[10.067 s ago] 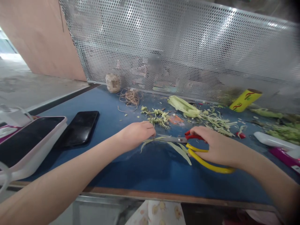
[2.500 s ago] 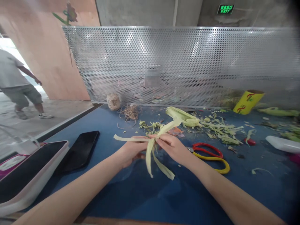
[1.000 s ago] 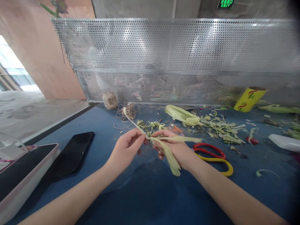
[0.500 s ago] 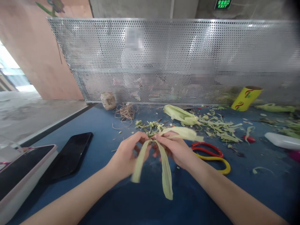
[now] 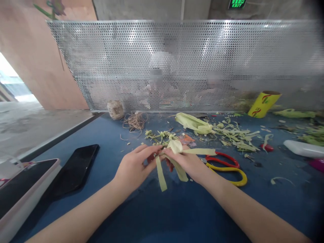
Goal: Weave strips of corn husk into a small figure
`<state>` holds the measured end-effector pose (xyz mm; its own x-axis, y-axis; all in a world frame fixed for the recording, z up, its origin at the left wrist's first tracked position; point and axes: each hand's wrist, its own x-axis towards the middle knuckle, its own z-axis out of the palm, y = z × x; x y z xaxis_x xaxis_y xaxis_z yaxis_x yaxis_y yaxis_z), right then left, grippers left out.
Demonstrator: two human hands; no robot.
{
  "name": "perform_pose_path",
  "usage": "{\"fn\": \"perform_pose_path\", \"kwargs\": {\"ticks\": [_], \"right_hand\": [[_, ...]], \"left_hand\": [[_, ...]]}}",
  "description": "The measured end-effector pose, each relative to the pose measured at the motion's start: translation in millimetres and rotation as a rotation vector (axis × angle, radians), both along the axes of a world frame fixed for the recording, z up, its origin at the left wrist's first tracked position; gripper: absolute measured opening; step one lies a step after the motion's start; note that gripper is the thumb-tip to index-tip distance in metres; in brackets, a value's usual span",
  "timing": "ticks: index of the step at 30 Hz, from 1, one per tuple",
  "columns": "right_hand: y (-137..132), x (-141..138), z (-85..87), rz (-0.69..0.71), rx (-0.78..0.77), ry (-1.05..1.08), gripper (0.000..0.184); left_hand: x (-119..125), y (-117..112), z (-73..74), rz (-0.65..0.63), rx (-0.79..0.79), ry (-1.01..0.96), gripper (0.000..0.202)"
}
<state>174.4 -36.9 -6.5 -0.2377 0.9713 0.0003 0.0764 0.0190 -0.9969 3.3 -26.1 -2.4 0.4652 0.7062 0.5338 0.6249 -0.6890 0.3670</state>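
Observation:
Pale green corn husk strips [image 5: 162, 173] run between my two hands over the middle of the blue table. My left hand [image 5: 136, 163] pinches them near where they meet; its fingertips almost touch those of the other hand. My right hand [image 5: 186, 160] is closed on the same strips, with one strip looped over its thumb and pointing right. Whatever joins the strips is hidden by my fingers. Just beyond lies a pile of small knotted green pieces [image 5: 162, 135]. Scissors with red and yellow handles [image 5: 227, 168] lie beside my right wrist.
A whole corn husk [image 5: 193, 123] and shredded husk [image 5: 238, 135] lie farther back, near a yellow cardboard tube [image 5: 264, 104]. Tangled twine [image 5: 135, 122] sits by a twine ball [image 5: 115, 110]. A black phone [image 5: 76, 167] is at left. A perforated metal screen [image 5: 177, 67] stands behind, people blurred beyond it.
The upper strip now curls over my right thumb and points right. The hanging strips have shifted and look shorter. An orange and purple patch shows beyond my right hand.

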Motion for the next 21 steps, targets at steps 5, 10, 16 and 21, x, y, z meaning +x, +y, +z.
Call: {"fn": "perform_pose_path", "kwargs": {"ticks": [5, 10, 16, 21], "right_hand": [[0.2, -3.8, -3.2, 0.050, -0.074, 0.258, 0.027], [4.3, -4.7, -10.6, 0.071, -0.139, 0.323, 0.026], [4.1, -5.4, -9.8, 0.055, -0.136, 0.456, 0.025], [5.1, -7.2, -8.3, 0.028, -0.066, 0.378, 0.032]], "left_hand": [[-5.1, -2.0, 0.1, -0.015, 0.315, 0.047, 0.024], [-8.1, 3.1, 0.8, -0.019, 0.554, 0.216, 0.023], [-5.1, 4.2, 7.7, 0.021, 0.501, 0.110, 0.013], [3.0, 0.9, 13.7, 0.136, -0.297, -0.397, 0.013]]}}
